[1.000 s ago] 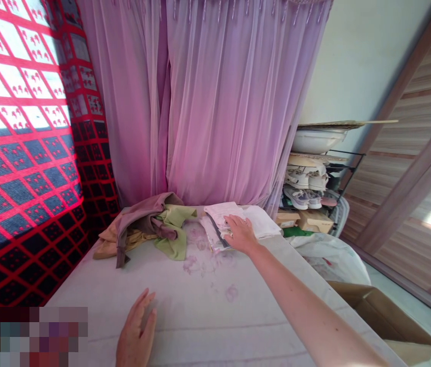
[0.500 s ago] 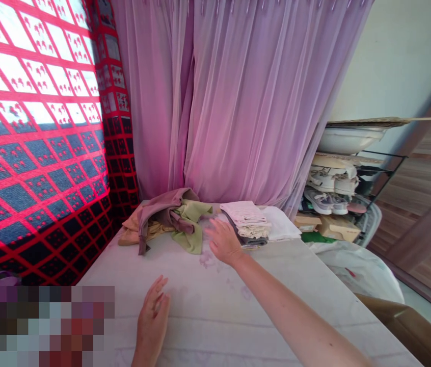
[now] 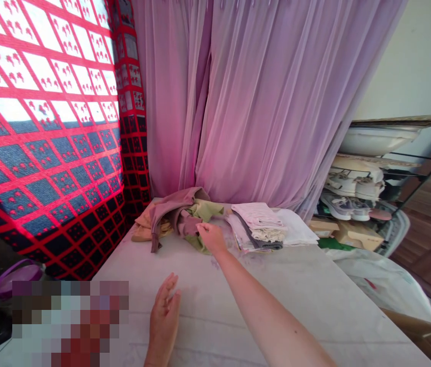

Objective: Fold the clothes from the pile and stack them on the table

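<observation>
My right hand (image 3: 212,238) reaches to the loose pile at the far side of the table, its fingers closed on a flap of a mauve garment (image 3: 175,205). Which part of the garment this is, I cannot make out. Under and beside it lie a green cloth (image 3: 211,208) and an orange-tan cloth (image 3: 143,230). My left hand (image 3: 165,318) hovers over the near left of the table, fingers apart and holding nothing. To the right of the pile sits a stack of folded clothes (image 3: 257,215), pale pink on top, with cream and dark grey layers below.
A pale cover lies on the table (image 3: 215,306). White folded cloth (image 3: 300,228) is beside the stack. Purple curtains (image 3: 261,102) hang behind, and a red-checked cloth (image 3: 58,148) on the left. At right stands a rack with shoes (image 3: 347,206) and a white basin (image 3: 379,140).
My right hand has moved left from beside the folded stack to the pile and closed on the mauve garment. My left hand stays open in place. The view has shifted slightly.
</observation>
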`<state>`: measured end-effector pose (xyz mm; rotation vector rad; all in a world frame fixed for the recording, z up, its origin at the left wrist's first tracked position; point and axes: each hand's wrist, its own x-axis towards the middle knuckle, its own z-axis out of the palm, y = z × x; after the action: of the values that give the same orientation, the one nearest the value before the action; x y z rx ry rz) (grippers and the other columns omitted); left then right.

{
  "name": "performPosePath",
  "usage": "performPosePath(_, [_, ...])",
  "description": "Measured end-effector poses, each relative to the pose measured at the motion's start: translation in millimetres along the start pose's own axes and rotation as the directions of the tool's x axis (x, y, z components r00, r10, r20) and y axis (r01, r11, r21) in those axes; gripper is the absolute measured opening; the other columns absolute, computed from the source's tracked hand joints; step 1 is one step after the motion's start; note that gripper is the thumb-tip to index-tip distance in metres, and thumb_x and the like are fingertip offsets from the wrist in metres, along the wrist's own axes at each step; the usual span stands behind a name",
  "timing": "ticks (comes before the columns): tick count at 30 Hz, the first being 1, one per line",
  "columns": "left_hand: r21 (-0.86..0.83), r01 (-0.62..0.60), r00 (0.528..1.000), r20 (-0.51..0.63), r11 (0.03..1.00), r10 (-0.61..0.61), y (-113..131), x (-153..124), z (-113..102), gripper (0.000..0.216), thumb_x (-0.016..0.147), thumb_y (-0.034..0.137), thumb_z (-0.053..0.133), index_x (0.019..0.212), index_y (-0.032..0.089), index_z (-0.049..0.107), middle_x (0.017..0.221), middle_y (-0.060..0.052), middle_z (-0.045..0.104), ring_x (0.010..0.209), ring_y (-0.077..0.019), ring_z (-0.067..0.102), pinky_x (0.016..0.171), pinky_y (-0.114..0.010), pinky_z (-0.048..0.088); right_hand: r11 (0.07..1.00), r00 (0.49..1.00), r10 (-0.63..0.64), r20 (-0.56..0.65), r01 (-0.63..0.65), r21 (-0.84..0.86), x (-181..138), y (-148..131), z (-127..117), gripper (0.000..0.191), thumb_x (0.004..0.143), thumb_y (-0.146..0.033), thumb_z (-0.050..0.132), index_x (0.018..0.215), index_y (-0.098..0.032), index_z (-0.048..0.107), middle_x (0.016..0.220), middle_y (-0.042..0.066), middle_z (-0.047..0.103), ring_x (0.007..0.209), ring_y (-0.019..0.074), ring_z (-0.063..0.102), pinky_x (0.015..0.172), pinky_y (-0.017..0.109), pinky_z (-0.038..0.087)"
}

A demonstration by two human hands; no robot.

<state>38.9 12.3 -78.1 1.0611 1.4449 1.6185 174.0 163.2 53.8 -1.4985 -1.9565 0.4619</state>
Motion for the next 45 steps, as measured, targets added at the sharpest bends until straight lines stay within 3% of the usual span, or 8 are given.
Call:
performPosePath(6, [-0.144,0.095,0.994,-0.045,0.985,-0.103,11.3,0.3,-3.4,0.062,0.078,0.060,0.059,0.125,0.020,0.054,0.138,-0.012,0.052,0.126,-0.0280,0.052,0.099,-0.040,0.050,0.891,0.990,-0.130,-0.061,0.144,0.430,-70.7,-13.0,-21.1,0.026,0.080,-0.032,0.054,0.083,-0.021,0.077,0.087,0.003,0.076,0.086,0.0190,0.069,0.082,0.029,0.051])
performPosePath(12, [-0.264,0.125,0.986,-0.077,0.956,-0.150,25.3,0.4,-3.6,0.068,0.085,0.057,0.053,0.143,0.027,0.033,0.153,-0.013,0.032,0.134,-0.0287,0.042,0.094,-0.037,0.054,0.878,0.950,-0.081,0.301,-0.075,0.473,-138.6,25.6,-29.5,0.021,0.069,-0.021,0.056,0.066,-0.022,0.077,0.067,0.001,0.074,0.068,0.0173,0.067,0.066,0.026,0.048])
performPosePath(19, [-0.056,0.020,0.998,0.054,0.998,-0.017,11.9,5.1,-3.5,0.076,0.080,0.064,0.055,0.141,0.023,0.038,0.148,-0.015,0.041,0.130,-0.0283,0.048,0.104,-0.041,0.045,0.837,0.847,-0.132,0.515,-0.183,0.515,-196.2,22.8,-5.3,0.026,0.065,-0.016,0.054,0.069,-0.024,0.078,0.057,-0.003,0.070,0.053,0.0125,0.060,0.051,0.020,0.039])
performPosePath(21, [-0.001,0.004,0.997,0.075,1.000,-0.004,6.4,8.1,-3.8,0.072,0.078,0.063,0.055,0.136,0.020,0.046,0.144,-0.015,0.047,0.128,-0.0278,0.050,0.106,-0.042,0.042,0.832,0.854,-0.186,0.486,-0.127,0.540,-208.1,17.2,2.6,0.028,0.066,-0.015,0.052,0.068,-0.026,0.078,0.057,-0.004,0.069,0.054,0.0126,0.061,0.052,0.020,0.040])
performPosePath(24, [0.048,-0.007,0.993,0.121,0.999,0.001,1.7,9.5,-3.3,0.067,0.075,0.060,0.059,0.128,0.019,0.053,0.138,-0.013,0.054,0.127,-0.0277,0.052,0.106,-0.042,0.042,0.826,0.936,-0.209,0.284,0.013,0.563,-214.0,20.6,12.5,0.026,0.066,-0.016,0.049,0.060,-0.025,0.073,0.065,-0.002,0.072,0.065,0.0150,0.065,0.068,0.025,0.047])
performPosePath(29, [0.280,-0.199,0.968,0.208,0.939,0.143,4.5,2.5,1.0,0.059,0.071,0.044,0.065,0.124,0.019,0.058,0.133,-0.011,0.059,0.126,-0.0274,0.052,0.109,-0.046,0.038,0.869,0.997,-0.002,-0.079,0.041,0.493,-207.1,43.1,23.4,0.022,0.074,-0.023,0.049,0.067,-0.024,0.069,0.083,0.006,0.074,0.085,0.0202,0.067,0.083,0.033,0.050])
performPosePath(38, [0.510,-0.367,0.920,0.325,0.778,0.221,11.4,-2.3,9.4,0.045,0.069,0.029,0.062,0.113,0.023,0.068,0.119,-0.009,0.068,0.121,-0.0297,0.054,0.107,-0.049,0.038,0.881,0.995,0.079,-0.069,-0.038,0.472,-203.6,49.5,24.7,0.025,0.081,-0.033,0.047,0.078,-0.025,0.071,0.088,0.006,0.074,0.088,0.0211,0.067,0.084,0.032,0.050])
performPosePath(45, [0.501,-0.338,0.925,0.334,0.796,0.182,38.2,-4.2,10.8,0.022,0.072,0.020,0.053,0.078,0.025,0.073,0.083,-0.007,0.073,0.088,-0.0246,0.065,0.088,-0.040,0.049,0.849,0.991,0.127,-0.043,-0.087,0.521,-206.1,50.1,20.3,0.027,0.081,-0.038,0.048,0.082,-0.025,0.071,0.089,0.005,0.074,0.090,0.0213,0.067,0.085,0.033,0.050])
